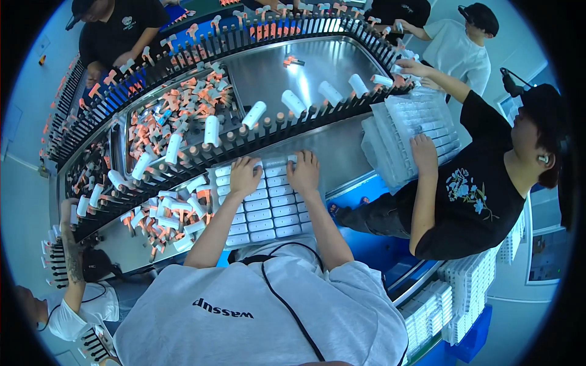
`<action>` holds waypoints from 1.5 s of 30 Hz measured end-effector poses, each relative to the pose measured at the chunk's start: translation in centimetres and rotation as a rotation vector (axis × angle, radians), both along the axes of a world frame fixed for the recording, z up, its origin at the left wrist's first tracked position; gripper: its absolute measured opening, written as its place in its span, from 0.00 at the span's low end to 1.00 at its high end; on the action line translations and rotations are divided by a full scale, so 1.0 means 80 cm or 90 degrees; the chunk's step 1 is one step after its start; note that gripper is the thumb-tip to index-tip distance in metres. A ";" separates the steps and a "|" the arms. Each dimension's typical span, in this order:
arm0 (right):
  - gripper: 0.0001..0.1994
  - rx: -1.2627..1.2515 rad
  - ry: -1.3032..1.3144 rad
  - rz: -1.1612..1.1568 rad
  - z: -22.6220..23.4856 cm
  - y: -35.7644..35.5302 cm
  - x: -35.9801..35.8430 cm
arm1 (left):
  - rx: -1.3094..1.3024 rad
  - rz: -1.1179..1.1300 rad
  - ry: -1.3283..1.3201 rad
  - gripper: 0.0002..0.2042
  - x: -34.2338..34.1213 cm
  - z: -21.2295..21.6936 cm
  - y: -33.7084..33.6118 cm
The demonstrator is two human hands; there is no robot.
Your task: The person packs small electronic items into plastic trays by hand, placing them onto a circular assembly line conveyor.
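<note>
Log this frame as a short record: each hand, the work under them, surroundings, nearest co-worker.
left hand: left hand over the far rows of white oblong pieces; grip unclear
right hand: right hand at the far right part of the same rows; grip unclear
layout: pieces in side-by-side columns
left of rows: loose heap of orange, grey and white parts
beyond: curved line of black upright pegs, some bearing white rounded parts
co-worker, right: black shirt, one hand on stacked translucent plastic trays
</note>
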State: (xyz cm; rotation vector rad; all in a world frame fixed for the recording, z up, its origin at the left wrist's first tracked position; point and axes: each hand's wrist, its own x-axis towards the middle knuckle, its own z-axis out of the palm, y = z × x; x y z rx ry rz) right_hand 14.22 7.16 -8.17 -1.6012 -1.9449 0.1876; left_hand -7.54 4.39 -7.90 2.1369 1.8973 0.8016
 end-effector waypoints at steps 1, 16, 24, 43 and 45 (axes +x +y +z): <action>0.19 0.001 0.002 0.002 0.000 0.000 0.000 | 0.001 0.002 -0.001 0.14 0.000 0.000 0.000; 0.20 -0.004 -0.020 -0.008 -0.003 0.003 -0.001 | -0.027 0.000 -0.001 0.15 -0.001 0.004 0.000; 0.20 -0.012 -0.010 -0.005 0.001 0.001 -0.001 | -0.029 -0.004 0.001 0.15 -0.001 0.004 0.000; 0.19 -0.008 -0.008 -0.018 -0.005 0.000 -0.001 | -0.007 -0.001 0.016 0.15 -0.001 -0.005 0.003; 0.19 -0.007 0.000 -0.016 -0.004 -0.001 0.002 | -0.011 -0.003 0.015 0.15 0.001 -0.004 0.003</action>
